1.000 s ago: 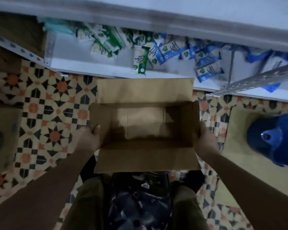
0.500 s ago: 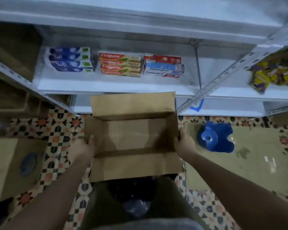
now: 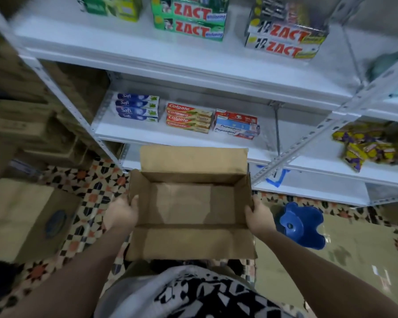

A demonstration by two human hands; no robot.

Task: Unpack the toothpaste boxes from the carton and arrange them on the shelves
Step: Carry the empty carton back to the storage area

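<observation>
An open brown carton (image 3: pixel 189 203) hangs in front of me with nothing inside it, its flaps spread. My left hand (image 3: pixel 122 212) grips its left wall and my right hand (image 3: pixel 259 214) grips its right wall. On the middle white shelf (image 3: pixel 133 134) stand stacks of Safi boxes (image 3: pixel 137 110), Colgate boxes (image 3: pixel 189 117) and Pepsodent boxes (image 3: pixel 236 125). The shelf above carries green Zact boxes (image 3: pixel 191 21) and silver Zact boxes (image 3: pixel 285 40).
A closed cardboard box (image 3: pixel 25 219) stands on the patterned floor at left. A blue plastic stool (image 3: pixel 301 223) sits at right on a mat. Yellow-purple packets (image 3: pixel 365 145) lie on the right shelf. Brown boxes (image 3: pixel 21 125) fill the rack at far left.
The carton has risen with both hands on it as my view lifted. The upper shelves with the Zact boxes have come into sight; the lowest shelf has dropped behind the carton.
</observation>
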